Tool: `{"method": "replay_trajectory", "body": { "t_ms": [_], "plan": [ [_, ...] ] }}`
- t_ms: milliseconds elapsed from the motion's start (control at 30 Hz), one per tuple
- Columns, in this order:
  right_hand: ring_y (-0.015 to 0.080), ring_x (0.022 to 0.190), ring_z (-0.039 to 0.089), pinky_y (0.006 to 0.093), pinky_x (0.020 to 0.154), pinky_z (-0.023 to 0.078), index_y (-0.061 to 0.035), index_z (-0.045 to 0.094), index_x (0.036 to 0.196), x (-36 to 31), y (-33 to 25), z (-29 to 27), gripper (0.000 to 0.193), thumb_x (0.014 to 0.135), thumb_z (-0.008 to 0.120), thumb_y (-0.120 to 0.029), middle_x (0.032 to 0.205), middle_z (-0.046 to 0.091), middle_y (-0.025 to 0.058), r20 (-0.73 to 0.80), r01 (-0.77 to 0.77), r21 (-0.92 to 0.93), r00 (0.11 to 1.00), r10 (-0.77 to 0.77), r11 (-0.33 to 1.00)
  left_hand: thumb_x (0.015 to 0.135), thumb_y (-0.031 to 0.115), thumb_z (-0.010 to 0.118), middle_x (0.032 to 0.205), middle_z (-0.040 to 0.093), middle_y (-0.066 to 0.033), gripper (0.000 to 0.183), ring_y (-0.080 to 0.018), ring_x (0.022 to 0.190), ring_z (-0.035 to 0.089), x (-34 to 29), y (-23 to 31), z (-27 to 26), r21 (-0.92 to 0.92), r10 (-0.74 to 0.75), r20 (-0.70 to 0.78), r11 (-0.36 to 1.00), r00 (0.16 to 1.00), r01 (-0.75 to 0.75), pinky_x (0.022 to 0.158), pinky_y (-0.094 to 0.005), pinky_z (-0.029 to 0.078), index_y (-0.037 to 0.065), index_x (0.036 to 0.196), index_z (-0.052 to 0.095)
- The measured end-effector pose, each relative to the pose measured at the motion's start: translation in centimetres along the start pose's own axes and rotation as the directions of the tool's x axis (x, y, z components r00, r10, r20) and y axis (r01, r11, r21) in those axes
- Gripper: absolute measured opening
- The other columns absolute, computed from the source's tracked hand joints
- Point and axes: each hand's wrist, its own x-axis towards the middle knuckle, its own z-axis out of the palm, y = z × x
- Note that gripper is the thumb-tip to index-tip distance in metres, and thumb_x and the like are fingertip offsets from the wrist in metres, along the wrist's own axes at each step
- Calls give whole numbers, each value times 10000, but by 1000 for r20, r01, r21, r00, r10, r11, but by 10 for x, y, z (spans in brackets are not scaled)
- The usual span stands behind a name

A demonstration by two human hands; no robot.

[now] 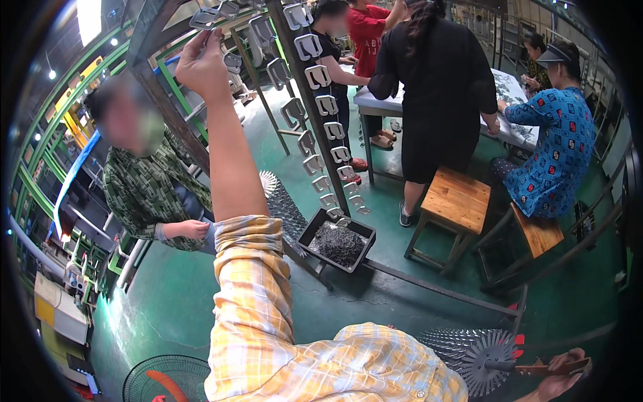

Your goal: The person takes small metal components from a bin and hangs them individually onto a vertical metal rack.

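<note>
My left hand [203, 63] is raised high at the upper left. Its fingertips pinch the lower edge of a silver bent metal piece [204, 19] beside a dark overhead beam. More such metal pieces [325, 105] hang in vertical strings to the right of that hand. At the lower right my right hand [566, 374] is closed around a flat brown bar [546, 369]. Next to the bar, a dark rod runs into a round stack of thin silver metal parts [481, 365], fanned out like spokes.
A black tray [367, 246] of dark small pieces stands below the strings. A second spoked stack [284, 204] lies behind it. A person in green [151, 187] is at left; several people work round a table [378, 102]. Wooden stools [455, 197] and a fan [164, 380] stand nearby.
</note>
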Motion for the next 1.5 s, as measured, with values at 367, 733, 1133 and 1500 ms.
{"method": "replay_trajectory", "body": {
  "t_ms": [367,733,1133,1500],
  "plan": [
    [197,369,432,277,319,380,-72,356,872,8,-3,14,359,855,409,-426,624,491,209,-19,39,-4,999,-39,999,657,-68,680,794,625,-175,361,-164,748,606,-7,4,5,-372,-301,95,873,949,314,707,-240,473,-48,962,487],
    [205,393,448,295,340,388,-64,337,905,13,-10,20,385,865,354,-446,674,505,197,-17,-1,-6,1000,1,1000,678,0,686,874,595,-152,448,-138,783,558,-31,27,-38,-245,-318,83,912,944,329,655,-222,446,-43,1045,433],
    [93,431,396,197,431,309,11,443,945,5,-7,-10,589,815,373,-559,506,410,12,-83,-191,16,978,191,982,679,111,652,721,562,-92,193,-266,645,523,-359,230,-164,0,-87,990,793,112,610,602,-348,437,54,843,569],
    [95,420,389,194,411,298,10,430,930,-6,3,-24,578,813,377,-553,499,403,13,-70,-190,75,978,195,979,703,360,638,772,642,-85,328,-187,687,612,-521,171,-320,916,-415,344,344,-843,204,677,-307,474,71,858,650]
  ]
}}
